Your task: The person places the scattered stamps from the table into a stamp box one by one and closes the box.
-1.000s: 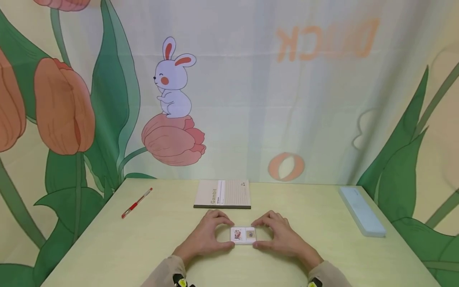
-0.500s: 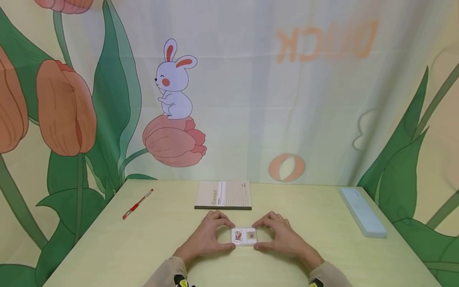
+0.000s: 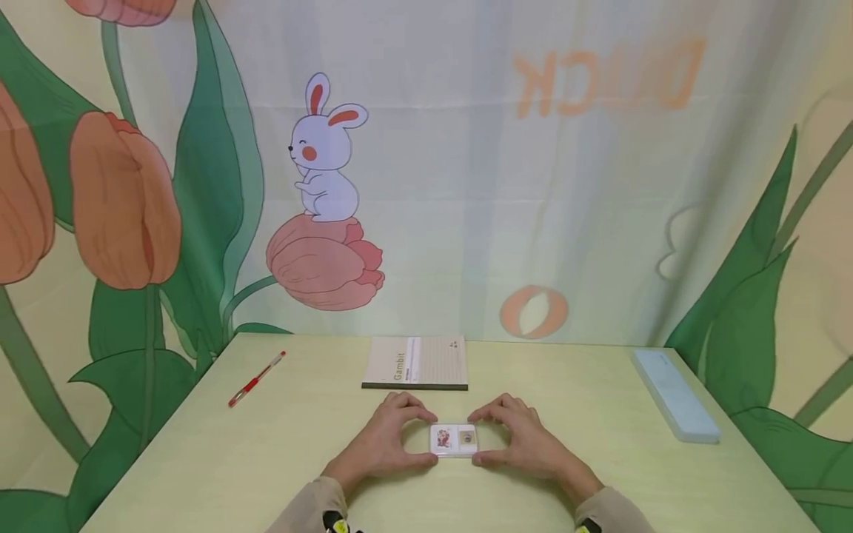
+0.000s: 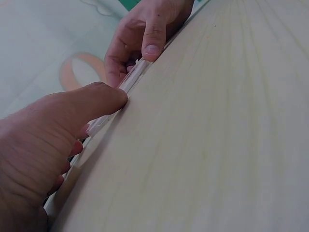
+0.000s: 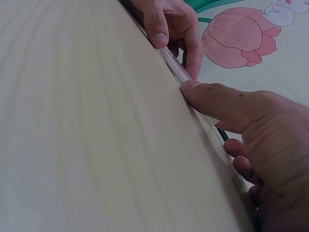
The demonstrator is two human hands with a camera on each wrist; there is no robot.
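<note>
A small flat rectangular case, clear-edged and white, lies at the front middle of the table. It bears a red figure picture on its left half and a small tan square with a dark round mark on its right; its exact kind is unclear. My left hand pinches the left end between thumb and forefinger. At the opposite end, my right hand does the same. Seen low in the left wrist view, the case's clear edge sits at the tabletop between both thumbs. In the right wrist view the right thumb presses the near long edge.
Behind the hands lies a beige notebook with a dark spine. A red pen rests at the back left of the table. Along the right side is a long pale-blue box. A printed curtain hangs behind.
</note>
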